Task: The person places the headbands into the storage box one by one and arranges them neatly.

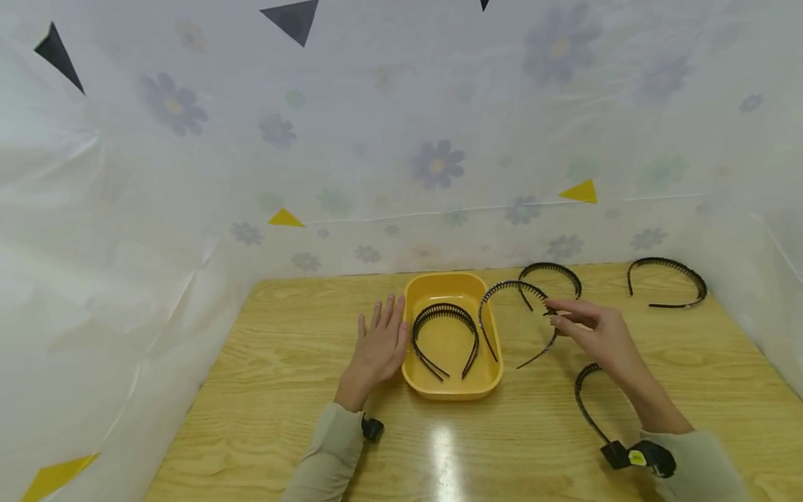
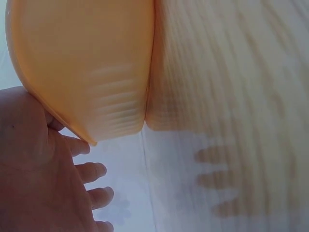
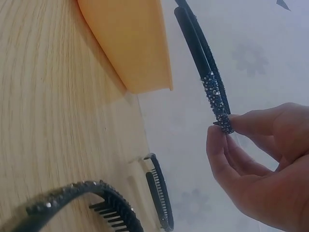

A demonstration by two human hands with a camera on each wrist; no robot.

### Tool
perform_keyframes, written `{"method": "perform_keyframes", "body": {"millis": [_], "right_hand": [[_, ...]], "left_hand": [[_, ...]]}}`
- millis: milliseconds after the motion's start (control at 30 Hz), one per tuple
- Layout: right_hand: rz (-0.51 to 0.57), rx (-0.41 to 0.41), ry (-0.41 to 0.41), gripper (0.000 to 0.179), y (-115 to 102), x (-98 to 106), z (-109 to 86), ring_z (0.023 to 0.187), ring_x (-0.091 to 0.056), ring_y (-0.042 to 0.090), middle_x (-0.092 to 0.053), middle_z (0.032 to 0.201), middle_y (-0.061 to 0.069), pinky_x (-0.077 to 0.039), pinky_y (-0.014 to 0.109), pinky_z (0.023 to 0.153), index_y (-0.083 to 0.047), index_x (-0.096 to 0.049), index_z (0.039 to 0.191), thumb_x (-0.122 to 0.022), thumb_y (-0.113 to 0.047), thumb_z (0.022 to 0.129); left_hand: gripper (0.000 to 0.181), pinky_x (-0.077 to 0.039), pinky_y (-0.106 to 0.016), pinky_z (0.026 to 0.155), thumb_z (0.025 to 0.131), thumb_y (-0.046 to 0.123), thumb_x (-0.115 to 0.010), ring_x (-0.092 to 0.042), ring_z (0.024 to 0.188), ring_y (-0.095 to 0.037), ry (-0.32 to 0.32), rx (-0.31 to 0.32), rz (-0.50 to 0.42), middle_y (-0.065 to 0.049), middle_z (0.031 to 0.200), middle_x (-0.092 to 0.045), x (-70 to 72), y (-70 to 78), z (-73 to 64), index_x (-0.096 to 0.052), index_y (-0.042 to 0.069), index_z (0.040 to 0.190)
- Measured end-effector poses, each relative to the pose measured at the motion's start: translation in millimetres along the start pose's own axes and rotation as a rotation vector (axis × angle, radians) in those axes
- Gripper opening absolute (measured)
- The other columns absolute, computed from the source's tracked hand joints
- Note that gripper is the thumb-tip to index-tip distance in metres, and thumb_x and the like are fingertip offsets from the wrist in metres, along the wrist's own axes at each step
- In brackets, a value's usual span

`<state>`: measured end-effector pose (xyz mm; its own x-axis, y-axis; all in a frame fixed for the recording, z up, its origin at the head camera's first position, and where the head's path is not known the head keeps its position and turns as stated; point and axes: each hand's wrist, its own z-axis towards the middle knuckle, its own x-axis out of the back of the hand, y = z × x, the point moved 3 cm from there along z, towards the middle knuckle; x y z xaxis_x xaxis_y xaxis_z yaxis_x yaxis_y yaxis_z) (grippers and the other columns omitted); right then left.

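- The right hand (image 1: 596,338) pinches a black toothed rhinestone headband (image 3: 213,99) between thumb and fingers, grasping it on its stone-studded stretch.
- That headband is raised above the bench (image 1: 282,390); from the head view its slim, open arch overlaps the right rim of the tray. One smooth, glossy black end shows beside the glittering, faceted stones.
- The left hand (image 1: 378,341) touches the tray's left side, its fingers straight and released.
- The tray (image 1: 452,390) is a yellow, smooth, plastic-looking rectangle with rounded corners and a thin lip.
- Inside it lie nested black headbands (image 1: 444,308), apparently two, comb teeth along the curve and narrow ends towards the person.
- More toothed black headbands rest on the bench: one behind the held piece (image 1: 552,266), one at the far right corner (image 1: 680,265), one by the right wrist (image 1: 582,397).
- The bench has pale yellow-brown wood grain and a glossy sheen.
- On the right wrist's black device (image 1: 659,457) sits a yellow label (image 1: 638,457), its print too small to read.
- Behind hangs a translucent, wrinkled sheet (image 1: 376,139) printed with soft flowers, with yellow and black triangles.
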<state>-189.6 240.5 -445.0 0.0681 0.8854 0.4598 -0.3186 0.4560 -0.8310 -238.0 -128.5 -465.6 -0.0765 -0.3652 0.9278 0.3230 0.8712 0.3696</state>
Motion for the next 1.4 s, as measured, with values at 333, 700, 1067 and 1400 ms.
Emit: {"method": "perform_keyframes", "body": {"millis": [333, 700, 1067, 1400], "right_hand": [[0.036, 0.041, -0.008, 0.037, -8, -7, 10.9, 0.099, -0.068, 0.002, -0.065, 0.131, 0.020, -0.057, 0.019, 0.077, -0.002, -0.066, 0.137, -0.067, -0.010, 0.101], [0.042, 0.034, -0.020, 0.036, -15, -16, 25.9, 0.095, -0.070, 0.001, -0.068, 0.123, 0.026, -0.056, 0.018, 0.078, 0.002, -0.066, 0.134, -0.068, -0.011, 0.101], [0.089, 0.016, -0.087, 0.037, -21, -35, 41.4, 0.094, -0.074, 0.015, -0.068, 0.128, 0.021, -0.057, 0.019, 0.079, -0.001, -0.067, 0.135, -0.069, -0.011, 0.100], [0.028, 0.026, -0.114, 0.030, -23, -50, 53.1, 0.100, -0.073, 0.028, -0.071, 0.124, 0.018, -0.059, 0.028, 0.081, -0.001, -0.072, 0.127, -0.070, -0.011, 0.099]], "left_hand": [[0.057, -0.004, -0.066, 0.120, 0.114, 0.032, -0.025, -0.009, 0.156, -0.039, -0.004, 0.005, -0.002, -0.010, 0.171, -0.012, 0.4, -0.6, 0.1, -0.014, 0.013, 0.167], [0.057, -0.005, -0.067, 0.120, 0.114, 0.032, -0.024, -0.009, 0.157, -0.038, -0.018, 0.002, 0.006, -0.008, 0.172, -0.009, 0.6, 0.2, 1.7, -0.011, 0.014, 0.167], [0.057, -0.002, -0.066, 0.121, 0.114, 0.034, -0.022, -0.007, 0.157, -0.036, -0.026, 0.008, 0.008, -0.006, 0.172, -0.008, 1.3, 1.3, 0.6, -0.008, 0.017, 0.167], [0.057, -0.003, -0.065, 0.121, 0.114, 0.035, -0.022, -0.008, 0.157, -0.037, -0.020, 0.010, 0.008, -0.006, 0.172, -0.008, 1.4, 1.9, -0.5, -0.006, 0.018, 0.167]]}}
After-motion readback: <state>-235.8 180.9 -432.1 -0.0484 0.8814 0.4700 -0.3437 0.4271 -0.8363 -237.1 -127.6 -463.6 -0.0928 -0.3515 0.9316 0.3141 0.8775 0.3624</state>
